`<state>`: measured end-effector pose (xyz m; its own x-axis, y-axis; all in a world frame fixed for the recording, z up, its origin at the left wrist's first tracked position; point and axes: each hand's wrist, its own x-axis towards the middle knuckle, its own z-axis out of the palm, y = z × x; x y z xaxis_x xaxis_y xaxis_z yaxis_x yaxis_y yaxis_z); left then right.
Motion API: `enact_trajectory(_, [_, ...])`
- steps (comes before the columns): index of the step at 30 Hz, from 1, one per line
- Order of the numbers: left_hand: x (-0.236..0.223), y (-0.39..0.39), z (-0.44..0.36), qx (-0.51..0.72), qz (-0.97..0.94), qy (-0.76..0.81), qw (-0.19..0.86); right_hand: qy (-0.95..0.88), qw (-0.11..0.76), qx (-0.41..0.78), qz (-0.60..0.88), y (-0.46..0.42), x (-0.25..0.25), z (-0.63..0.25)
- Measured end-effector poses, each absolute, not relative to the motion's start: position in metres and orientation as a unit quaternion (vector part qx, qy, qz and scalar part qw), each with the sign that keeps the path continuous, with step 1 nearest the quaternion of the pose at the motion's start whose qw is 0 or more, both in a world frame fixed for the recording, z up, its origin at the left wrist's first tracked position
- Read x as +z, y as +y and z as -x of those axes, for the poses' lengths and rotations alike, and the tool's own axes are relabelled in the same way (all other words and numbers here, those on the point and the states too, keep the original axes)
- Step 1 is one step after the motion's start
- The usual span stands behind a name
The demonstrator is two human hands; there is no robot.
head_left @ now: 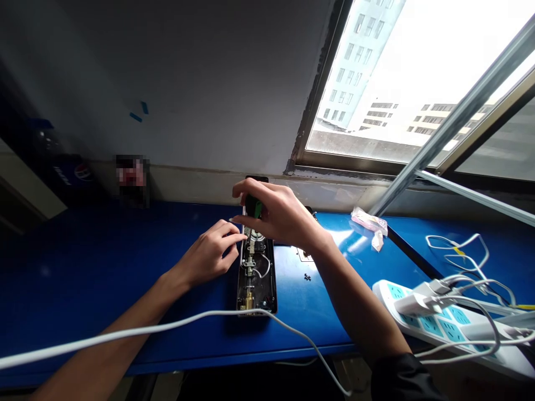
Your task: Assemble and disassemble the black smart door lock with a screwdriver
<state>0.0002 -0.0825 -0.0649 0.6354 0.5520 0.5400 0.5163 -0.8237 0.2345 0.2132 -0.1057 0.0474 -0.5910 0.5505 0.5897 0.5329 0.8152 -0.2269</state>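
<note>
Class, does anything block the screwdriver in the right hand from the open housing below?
Nothing visible: the green-handled screwdriver, in the right hand, reaches into the black housing, with the left hand alongside.

A white power strip (430, 326) with teal sockets lies at the right of the blue bench (83, 267), a white plug adapter (416, 303) in it and white cables (460, 245) looped alongside. A pink packet (370, 221) sits below the open window (376, 83), a pale building (355, 61) outside.
</note>
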Motion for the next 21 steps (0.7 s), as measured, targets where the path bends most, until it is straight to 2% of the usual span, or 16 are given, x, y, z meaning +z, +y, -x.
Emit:
enact_trajectory(10, [-0.0646,-0.0826,-0.0005,0.312,-0.900,0.301,0.051,-0.890,0.338,0.015,0.306,-0.1029,0.0474,-0.2121])
enact_trajectory(21, [-0.0695,-0.0898,-0.0097,0.360,-0.879,0.306,0.063,-0.855,0.416,-0.011,0.310,-0.1061,0.0558,-0.2205])
